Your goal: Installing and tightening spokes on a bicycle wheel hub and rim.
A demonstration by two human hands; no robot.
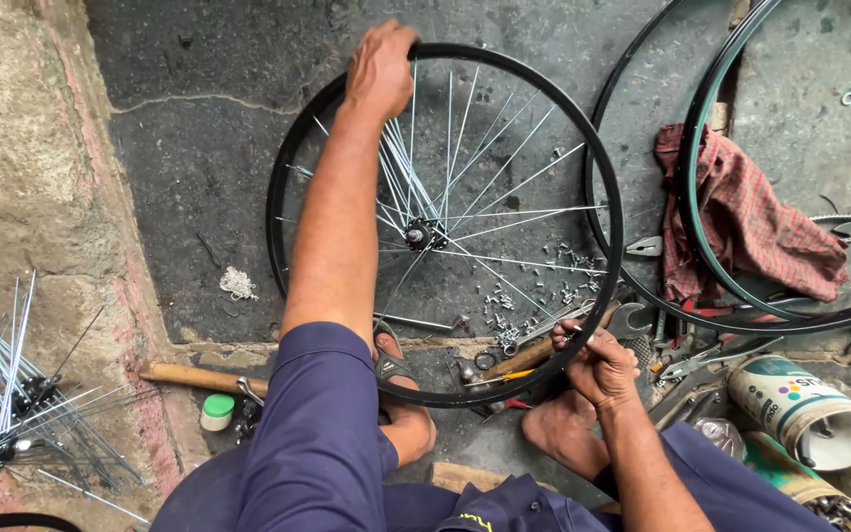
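Observation:
A black bicycle wheel rim (611,212) with thin silver spokes and a hub (424,235) stands on the grey floor in front of me. My left hand (379,69) grips the rim's far top edge, arm stretched over the spokes. Closed on a spoke end, my right hand (598,362) works at the near right edge of the rim. My bare feet (561,426) rest by the rim's near edge.
Small silver spoke nipples (544,291) are scattered on the floor inside the rim. A bundle of loose spokes (7,384) lies at left. More rims (701,197), a red checked rag (741,222), pliers, wrenches, a wooden-handled tool (194,376) and open tins (805,409) sit around.

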